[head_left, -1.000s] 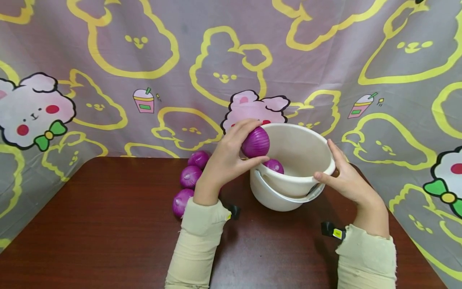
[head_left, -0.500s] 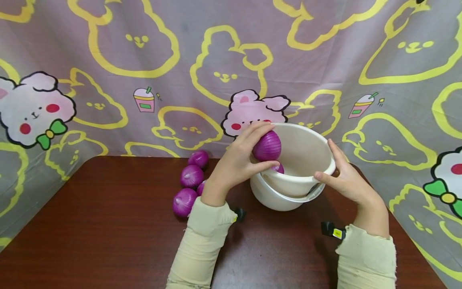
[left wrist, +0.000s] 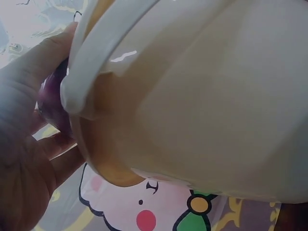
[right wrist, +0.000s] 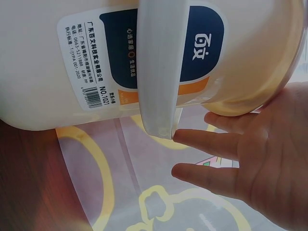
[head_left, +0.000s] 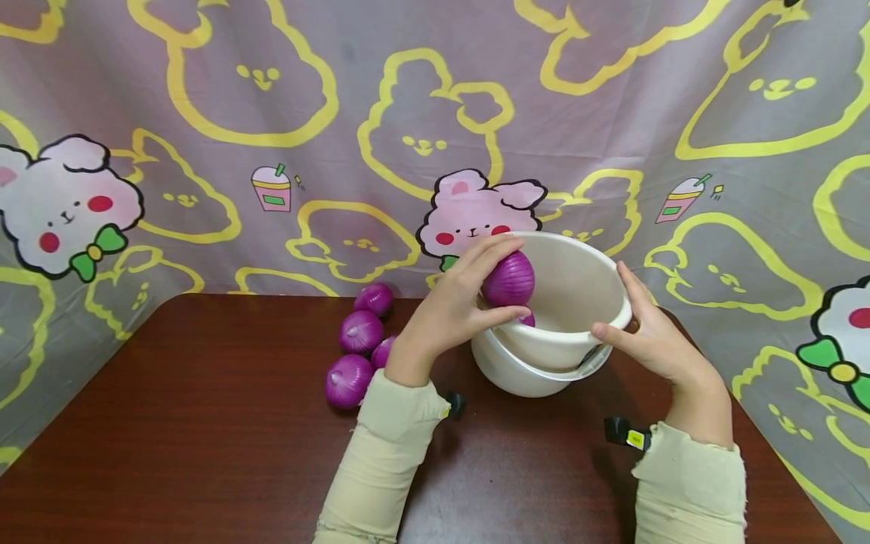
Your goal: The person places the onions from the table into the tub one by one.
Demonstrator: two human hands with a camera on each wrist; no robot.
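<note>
My left hand (head_left: 458, 302) grips a purple onion (head_left: 510, 279) over the left rim of a cream plastic bucket (head_left: 578, 287). In the left wrist view the bucket's wall hides much of that onion (left wrist: 53, 103). Another onion (head_left: 527, 319) shows low inside the bucket, partly covered by my left thumb. With thumb and fingers, my right hand (head_left: 655, 332) holds the bucket's right rim. The bucket's white handle (right wrist: 161, 67) hangs down across its labelled side, and two fingers of the right hand stretch out near it in the right wrist view.
Several purple onions (head_left: 361, 332) lie bunched on the dark wooden table (head_left: 204, 408), left of the bucket and beside my left forearm. A patterned cloth (head_left: 340, 98) hangs behind and along both sides of the table.
My left hand has moved right with its onion, from outside the bucket's left rim to over its opening. The right hand and the bucket have stayed in place.
</note>
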